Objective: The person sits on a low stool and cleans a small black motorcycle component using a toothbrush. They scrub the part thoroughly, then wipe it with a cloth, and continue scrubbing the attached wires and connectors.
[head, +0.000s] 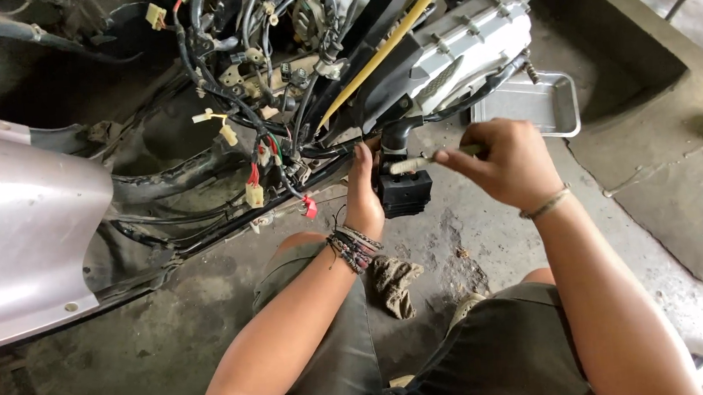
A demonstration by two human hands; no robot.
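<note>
- The left hand (362, 190) is up against the left side of a black box (405, 192) hanging under the stripped scooter frame; its fingers are wrapped on the box's edge, holding it
- The right hand (504, 162) is level with the box top, fingers pinched together on a thin pale tool (423, 162) that lies about flat and points left, its tip at the box top, just beside the left thumb
- A black hose (396, 132) bends down into the box from the white engine cover (473, 49) above
- Left of the hands, loose wires (255, 122) with cream and red plugs (254, 194) hang close, crowding that side; a red plug (310, 206) dangles near the left wrist
- A yellow rod (390, 42) runs slantwise over the wires
- The silver body panel (24, 237) fills the far left, well apart from the hands
- A metal tray (555, 101) lies on the floor behind the right hand, near its knuckles
- A rag (394, 281) lies on the concrete floor (453, 232) between the knees; bare floor below the box leaves room under it
- To the right a raised concrete edge (652, 20) borders a sunken patch
</note>
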